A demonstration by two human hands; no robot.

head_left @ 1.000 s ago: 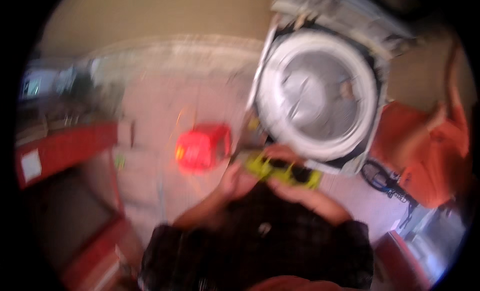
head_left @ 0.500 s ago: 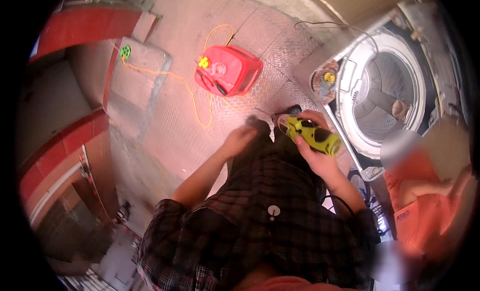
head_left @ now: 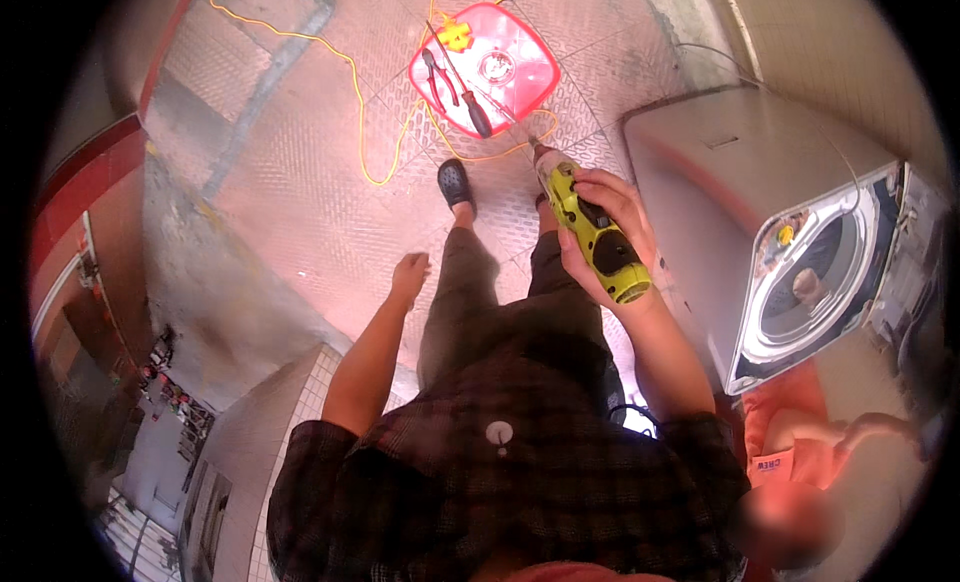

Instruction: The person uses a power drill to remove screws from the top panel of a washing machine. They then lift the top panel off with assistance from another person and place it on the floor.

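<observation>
Swinging from leftward to forward, the driver (head_left: 568, 197), gripped in the right hand's (head_left: 638, 232) fingers, now aims toward the red stool (head_left: 530, 62) bearing pliers (head_left: 436, 82) and screwdriver (head_left: 474, 112); left hand (head_left: 408, 277) hangs empty, fingers loose; washer (head_left: 700, 167) stands at right

Plastic is seen on the drill (head_left: 588, 230) at two o'clock, glossy plastic on the stool (head_left: 532, 74) at twelve, matt cloth on the shirt (head_left: 430, 472) at six.

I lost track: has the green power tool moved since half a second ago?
Yes, toward the red stool: the right hand holds the green power tool with its bit now overlapping the stool's edge in view, where a gap showed before.
</observation>
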